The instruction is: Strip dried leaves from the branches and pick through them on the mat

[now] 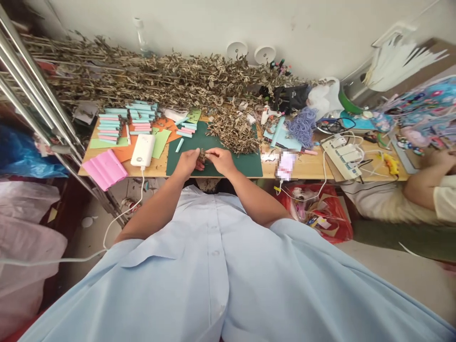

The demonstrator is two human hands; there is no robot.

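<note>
My left hand (193,160) is closed with its fingers curled around a small bit of dried leaves (203,154). From the other side my right hand (220,159) pinches the same brown bit between thumb and fingers. Both hands are close together over the front of a dark green cutting mat (231,164). Just behind them lies a loose heap of dried leaves (237,130). Left of my left hand, a single light-blue paper roll (179,145) rests on the mat, with several blue and pink rolls (186,128) behind it.
Stacked paper rolls (109,128), a white power bank (143,149) and pink paper (105,169) stand to the left. Dried stalks (142,80) line the wall. Rightward are a phone (285,165), purple yarn (302,126), a power strip (342,156) and another person's arm (422,185).
</note>
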